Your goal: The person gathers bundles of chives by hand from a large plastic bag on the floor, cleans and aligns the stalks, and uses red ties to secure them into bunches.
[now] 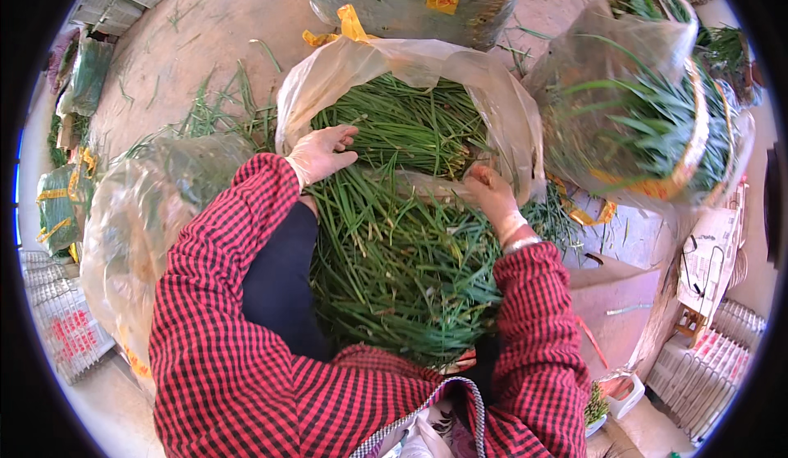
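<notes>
Before me a clear plastic bag stands with its mouth spread wide. Bundled garlic chives lie inside it, their cut ends towards the right. My left hand, in a thin pale glove, is at the bag's left inner side, fingers apart over the leaves and nothing seen in them. At the near right of the opening is my right hand, also gloved, by the near rim and the cut ends. Its fingertips are curled and blurred, so a grip cannot be made out. A loose heap of chives covers my lap side.
A filled bag tied with yellow tape stands at right, another filled bag at left. Beyond is a large wrapped bale. Stacked crates line the right. Leaf scraps litter the floor.
</notes>
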`<state>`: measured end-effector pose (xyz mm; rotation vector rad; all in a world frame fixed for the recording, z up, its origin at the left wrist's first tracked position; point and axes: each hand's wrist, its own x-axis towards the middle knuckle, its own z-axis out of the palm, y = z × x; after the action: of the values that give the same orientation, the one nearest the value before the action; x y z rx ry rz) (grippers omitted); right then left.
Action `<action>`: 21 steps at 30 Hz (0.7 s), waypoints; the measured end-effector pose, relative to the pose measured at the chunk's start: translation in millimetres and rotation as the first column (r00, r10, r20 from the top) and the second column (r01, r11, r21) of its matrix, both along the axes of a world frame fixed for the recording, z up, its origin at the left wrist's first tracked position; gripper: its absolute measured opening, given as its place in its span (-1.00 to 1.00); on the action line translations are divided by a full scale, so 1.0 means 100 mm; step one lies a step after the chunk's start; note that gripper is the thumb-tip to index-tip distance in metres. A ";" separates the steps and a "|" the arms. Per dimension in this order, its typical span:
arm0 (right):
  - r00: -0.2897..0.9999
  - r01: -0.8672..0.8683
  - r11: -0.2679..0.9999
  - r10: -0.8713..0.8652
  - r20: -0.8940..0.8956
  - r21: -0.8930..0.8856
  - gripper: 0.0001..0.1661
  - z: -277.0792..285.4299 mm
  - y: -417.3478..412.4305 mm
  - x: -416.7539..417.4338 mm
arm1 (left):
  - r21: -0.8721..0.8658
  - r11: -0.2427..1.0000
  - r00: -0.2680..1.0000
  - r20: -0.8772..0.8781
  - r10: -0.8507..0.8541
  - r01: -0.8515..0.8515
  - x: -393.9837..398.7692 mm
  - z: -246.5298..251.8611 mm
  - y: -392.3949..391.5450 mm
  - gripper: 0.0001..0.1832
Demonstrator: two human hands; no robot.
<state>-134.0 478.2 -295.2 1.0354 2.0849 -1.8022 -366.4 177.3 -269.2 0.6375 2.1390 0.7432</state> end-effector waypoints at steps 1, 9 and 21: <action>0.991 0.130 0.987 -0.130 0.004 -0.091 -0.32 -0.28 0.01 -0.17 | -0.025 0.994 0.988 -0.110 -0.112 0.110 -0.07 -0.08 0.12 -0.34; 0.925 0.380 0.924 -0.379 -0.042 0.035 -0.27 -1.79 0.04 -0.56 | -0.184 0.790 0.631 -0.509 -0.586 0.585 -0.12 -0.94 1.21 -0.14; 0.939 0.337 0.938 -0.341 -0.043 -0.086 -0.37 -1.73 0.17 -0.69 | -0.437 0.677 0.448 -0.520 -0.727 0.592 0.33 -1.29 1.51 0.21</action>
<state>-202.8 494.8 -468.6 1.4100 1.9412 -2.0726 -333.6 328.4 -398.5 1.7204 2.2066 -0.2049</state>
